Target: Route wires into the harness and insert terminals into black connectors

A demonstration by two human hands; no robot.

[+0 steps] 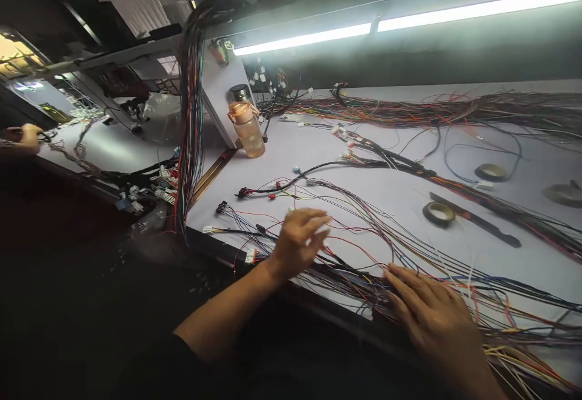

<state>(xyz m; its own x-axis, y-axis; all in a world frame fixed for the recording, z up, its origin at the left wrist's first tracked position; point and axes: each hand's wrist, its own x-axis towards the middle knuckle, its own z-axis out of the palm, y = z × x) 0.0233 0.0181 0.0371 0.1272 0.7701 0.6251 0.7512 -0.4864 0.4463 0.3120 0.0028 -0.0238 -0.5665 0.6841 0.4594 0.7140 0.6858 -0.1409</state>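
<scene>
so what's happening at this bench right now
A person is working over a wire harness spread across a white table. The left hand, blurred, hovers with fingers spread over loose wires near the front edge; the right hand lies flat on the bundled wires. Neither clearly grips anything. Two tape rolls and an orange bottle sit farther back, and another person's hand shows at the far left.

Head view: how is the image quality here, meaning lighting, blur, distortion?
Head view: the tube light above the bench is blown out and casts haze beneath it; the lower left is nearly black; the left hand is motion-blurred, the right hand sharper on the wire bundle; the table edge bows from wide-angle distortion.
</scene>
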